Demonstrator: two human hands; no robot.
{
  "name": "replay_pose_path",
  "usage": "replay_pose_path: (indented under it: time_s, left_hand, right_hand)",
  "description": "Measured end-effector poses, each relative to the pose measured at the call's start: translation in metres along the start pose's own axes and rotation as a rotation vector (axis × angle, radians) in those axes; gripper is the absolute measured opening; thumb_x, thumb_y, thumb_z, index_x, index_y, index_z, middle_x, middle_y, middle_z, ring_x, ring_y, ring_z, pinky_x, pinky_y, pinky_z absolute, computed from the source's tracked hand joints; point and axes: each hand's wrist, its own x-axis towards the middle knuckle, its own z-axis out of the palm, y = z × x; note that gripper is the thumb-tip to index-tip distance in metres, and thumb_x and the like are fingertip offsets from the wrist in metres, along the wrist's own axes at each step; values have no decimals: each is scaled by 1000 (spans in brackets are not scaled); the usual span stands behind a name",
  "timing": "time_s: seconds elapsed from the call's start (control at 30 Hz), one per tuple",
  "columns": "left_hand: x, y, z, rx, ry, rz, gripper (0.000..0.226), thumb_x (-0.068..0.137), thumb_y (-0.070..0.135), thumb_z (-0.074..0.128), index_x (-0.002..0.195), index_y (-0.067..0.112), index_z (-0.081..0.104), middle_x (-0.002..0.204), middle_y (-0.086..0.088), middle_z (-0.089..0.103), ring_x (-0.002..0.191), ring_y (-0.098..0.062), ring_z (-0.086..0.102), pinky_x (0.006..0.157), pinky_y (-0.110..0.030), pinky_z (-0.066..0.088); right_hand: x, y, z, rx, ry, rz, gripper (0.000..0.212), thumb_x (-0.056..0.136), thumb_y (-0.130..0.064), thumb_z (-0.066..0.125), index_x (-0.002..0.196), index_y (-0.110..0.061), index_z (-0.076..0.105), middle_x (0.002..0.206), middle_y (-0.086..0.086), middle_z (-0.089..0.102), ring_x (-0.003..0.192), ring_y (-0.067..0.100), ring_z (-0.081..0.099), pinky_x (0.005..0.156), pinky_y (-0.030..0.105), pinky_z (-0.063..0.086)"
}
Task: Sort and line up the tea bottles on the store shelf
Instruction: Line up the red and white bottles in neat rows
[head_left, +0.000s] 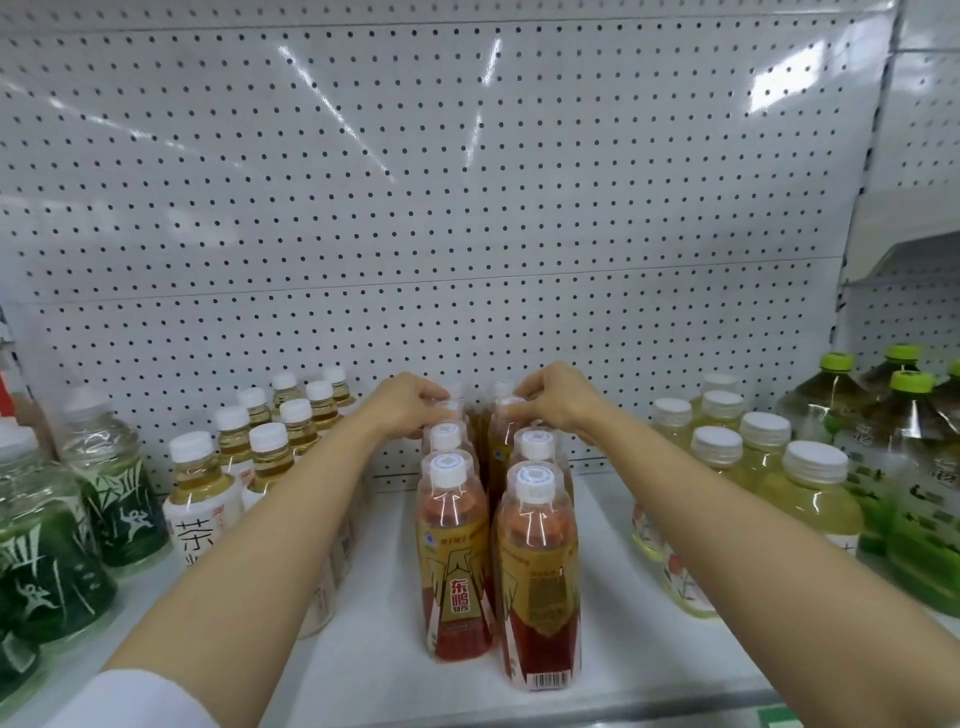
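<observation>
On the shelf (374, 670), two rows of red tea bottles (454, 551) are kept straight, running back to the hands. A rear bottle cap is grasped by the left hand (410, 408) and another by the right hand (553, 400), presumably for alignment.

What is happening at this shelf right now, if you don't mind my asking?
A person is lining up red tea bottles in two rows in the middle of the white shelf. The left hand and right hand each reach to the back, fingers curled round the tops of the rear bottles. Pale yellow tea bottles stand to the left, light green ones to the right.
</observation>
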Motion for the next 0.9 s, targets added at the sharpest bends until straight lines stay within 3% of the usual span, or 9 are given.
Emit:
replay_pose_path:
  time_s: [0.17,0.27,0.33,0.43,0.5,0.6,0.7,0.8,0.9]
  left_hand:
    - [-26,4,1,-182,98,-31,51,98,47,55,142,20,55,139,-2,57,115,-19,58,89,-35,55]
    - [-46,3,3,-201,213,28,48,90,53,64,128,24,65,120,3,67,107,-15,63,94,-41,55]
    - [-57,1,5,-221,127,16,42,84,46,75,120,25,69,109,7,67,101,-11,64,93,-37,56]
    - [-62,1,6,-227,17,-32,51,82,34,80,128,20,66,113,4,66,102,-13,63,89,-32,56]
    - [-64,5,6,-233,28,-34,52,82,33,80,130,16,65,102,9,66,92,-8,62,75,-21,54]
    - [-64,5,8,-139,112,-17,50,79,38,81,122,15,71,95,11,68,94,-10,64,85,-28,55]
    - [-66,7,9,-109,132,-23,52,77,41,82,120,14,72,103,3,70,102,-15,66,94,-37,55]
    - [-70,5,13,-171,116,3,34,80,39,80,109,21,74,91,11,68,101,-17,66,88,-37,58]
    - [-81,-1,20,-316,141,6,42,93,41,65,129,19,64,117,7,66,109,-14,62,92,-34,56]
  right_hand:
    - [-5,3,8,27,26,-7,48,87,-35,73,121,-2,65,123,10,66,112,24,63,100,40,50]
    - [-34,8,-4,285,132,-22,53,93,-45,62,134,-13,59,132,1,62,119,17,59,104,40,48]
    - [-66,18,-11,414,114,-70,47,88,-42,69,130,-21,62,122,-6,66,112,11,62,96,30,51]
    - [-96,35,-3,476,-63,-66,37,80,-18,80,115,-22,69,108,-5,73,102,13,69,79,23,56]
    - [-95,40,7,506,-28,-55,33,78,-9,81,109,-19,72,105,-2,75,101,16,71,75,24,57]
    - [-84,36,14,533,37,-58,29,78,-4,79,100,-21,72,98,-1,77,91,12,73,71,23,58]
    - [-74,36,22,537,82,-57,36,77,-7,81,111,-14,71,95,-7,75,92,10,72,79,27,59]
    - [-71,37,31,518,105,-68,41,79,-9,81,118,-14,70,97,-14,72,96,5,69,88,28,57]
    - [-76,39,33,488,83,-77,38,85,-13,76,121,-22,67,106,-14,69,106,9,65,98,36,53]
